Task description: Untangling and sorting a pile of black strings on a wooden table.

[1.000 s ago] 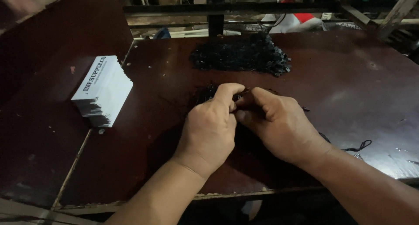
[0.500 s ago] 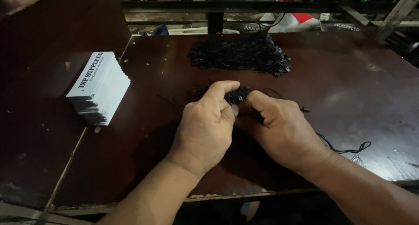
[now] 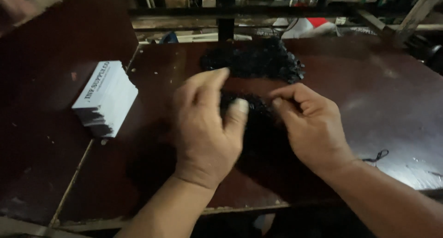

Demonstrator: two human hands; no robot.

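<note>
My left hand (image 3: pixel 207 122) and my right hand (image 3: pixel 311 125) are close together over a dark wooden table (image 3: pixel 369 99). Between them lies a small bundle of black cord (image 3: pixel 251 106), and the fingertips of both hands pinch it. My left thumb and fingers are lifted and a little blurred. A larger heap of black cords (image 3: pixel 256 62) lies behind the hands, toward the table's far edge.
A stack of white cards (image 3: pixel 106 97) sits to the left of my left hand. A single loose black cord (image 3: pixel 376 156) lies right of my right wrist. Beyond the far edge are shelves and clutter (image 3: pixel 304 21). A seam (image 3: pixel 78 169) splits the tabletop at left.
The hands have drawn slightly apart and the left hand's fingers have lifted; the small black bundle between them now shows more. The view has shifted a little.
</note>
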